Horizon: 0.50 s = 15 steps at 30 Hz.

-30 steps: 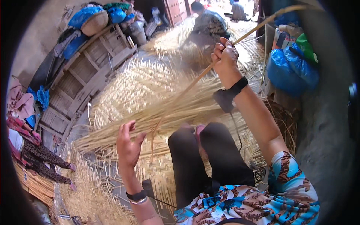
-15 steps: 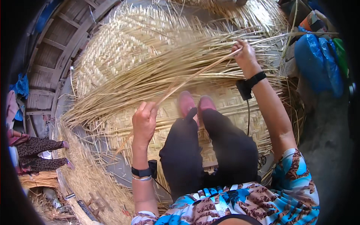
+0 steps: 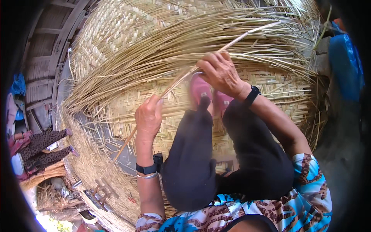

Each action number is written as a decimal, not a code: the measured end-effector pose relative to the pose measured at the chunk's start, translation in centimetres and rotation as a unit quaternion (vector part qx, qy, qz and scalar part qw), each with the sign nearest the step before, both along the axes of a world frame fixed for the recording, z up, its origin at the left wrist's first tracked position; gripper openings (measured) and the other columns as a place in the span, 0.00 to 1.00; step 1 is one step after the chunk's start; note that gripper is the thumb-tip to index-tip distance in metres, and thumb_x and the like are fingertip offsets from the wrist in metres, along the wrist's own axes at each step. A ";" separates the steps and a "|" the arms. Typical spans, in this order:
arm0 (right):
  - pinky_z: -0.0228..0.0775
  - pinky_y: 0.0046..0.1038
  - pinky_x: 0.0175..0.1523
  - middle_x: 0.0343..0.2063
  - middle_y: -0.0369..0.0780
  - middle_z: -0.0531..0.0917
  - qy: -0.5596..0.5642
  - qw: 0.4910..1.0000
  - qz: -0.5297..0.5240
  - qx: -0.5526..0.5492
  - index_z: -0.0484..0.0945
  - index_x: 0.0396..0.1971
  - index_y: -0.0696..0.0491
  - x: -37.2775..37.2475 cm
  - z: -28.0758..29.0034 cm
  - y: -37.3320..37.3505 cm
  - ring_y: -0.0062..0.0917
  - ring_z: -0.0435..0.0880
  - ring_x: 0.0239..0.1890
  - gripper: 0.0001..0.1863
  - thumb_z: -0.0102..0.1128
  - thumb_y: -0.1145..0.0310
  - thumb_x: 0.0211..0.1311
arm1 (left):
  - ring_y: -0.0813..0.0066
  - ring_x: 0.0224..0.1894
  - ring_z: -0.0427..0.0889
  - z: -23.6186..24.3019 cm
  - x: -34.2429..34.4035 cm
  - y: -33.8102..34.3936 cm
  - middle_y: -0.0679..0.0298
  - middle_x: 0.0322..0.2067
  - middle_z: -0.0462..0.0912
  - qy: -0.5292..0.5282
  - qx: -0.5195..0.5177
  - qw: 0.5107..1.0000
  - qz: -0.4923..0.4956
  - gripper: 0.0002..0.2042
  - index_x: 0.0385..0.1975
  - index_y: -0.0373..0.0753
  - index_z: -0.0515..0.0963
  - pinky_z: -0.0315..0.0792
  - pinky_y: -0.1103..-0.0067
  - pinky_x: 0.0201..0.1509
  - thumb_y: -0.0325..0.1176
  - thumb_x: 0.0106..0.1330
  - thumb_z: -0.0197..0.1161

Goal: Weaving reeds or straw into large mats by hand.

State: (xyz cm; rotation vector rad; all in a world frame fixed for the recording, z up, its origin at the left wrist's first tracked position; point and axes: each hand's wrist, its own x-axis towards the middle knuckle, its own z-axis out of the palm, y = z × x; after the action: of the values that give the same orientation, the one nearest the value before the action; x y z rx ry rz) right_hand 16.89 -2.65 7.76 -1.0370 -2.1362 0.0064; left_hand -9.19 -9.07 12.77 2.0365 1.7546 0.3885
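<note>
A long tan cane strip (image 3: 177, 81) runs slantwise across the view, from low on the left up to the right. My left hand (image 3: 148, 114) is closed round its lower part, and a tail of the strip hangs below that wrist. Further up, in front of my pink shoes, my right hand (image 3: 221, 73) grips the same strip, whose pale end sticks out past my fingers. Beneath it lies a loose bundle of straw-coloured strips (image 3: 154, 63), spread over a woven mat (image 3: 170, 116) on which my feet rest.
More woven matting (image 3: 116, 23) stretches behind the bundle. A blue plastic bag (image 3: 344, 65) stands at the right edge. Another person in patterned trousers (image 3: 44, 145) is at the far left, beside a slatted wooden wall (image 3: 42, 50). A small wooden frame (image 3: 104, 191) lies lower left.
My right hand has come down and left along the strip, closer to my left hand. My left hand stays nearly in place. My knees have spread and the view has shifted slightly.
</note>
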 end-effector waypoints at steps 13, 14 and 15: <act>0.66 0.30 0.42 0.28 0.36 0.73 -0.125 0.977 0.172 0.002 0.75 0.36 0.50 -0.9 4.3 -1.4 0.28 0.73 0.35 0.11 0.56 0.70 0.50 | 0.50 0.27 0.77 5.6 -1.3 -3.9 0.52 0.24 0.77 -0.050 0.042 0.998 0.017 0.07 0.29 0.38 0.74 0.68 0.64 0.30 0.33 0.66 0.54; 0.67 0.30 0.40 0.27 0.37 0.72 -0.149 0.973 0.173 -0.019 0.73 0.31 0.52 -1.0 4.7 -1.7 0.29 0.73 0.34 0.08 0.56 0.71 0.48 | 0.52 0.26 0.77 5.5 -1.5 -4.3 0.53 0.23 0.77 -0.078 0.058 0.995 0.015 0.07 0.29 0.37 0.75 0.67 0.66 0.29 0.32 0.66 0.54; 0.67 0.30 0.38 0.25 0.38 0.71 -0.154 0.974 0.166 0.003 0.71 0.27 0.53 -1.2 4.9 -2.0 0.30 0.72 0.32 0.06 0.56 0.73 0.46 | 0.55 0.25 0.77 5.6 -1.7 -5.0 0.53 0.22 0.77 -0.102 0.074 0.992 0.017 0.07 0.30 0.36 0.76 0.67 0.68 0.29 0.32 0.66 0.54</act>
State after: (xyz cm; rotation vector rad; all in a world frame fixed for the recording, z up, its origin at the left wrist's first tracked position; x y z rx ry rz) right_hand 15.74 -4.64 12.69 -0.6989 -2.5698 -0.0002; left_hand -10.89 -14.04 18.38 1.9865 1.6818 0.7305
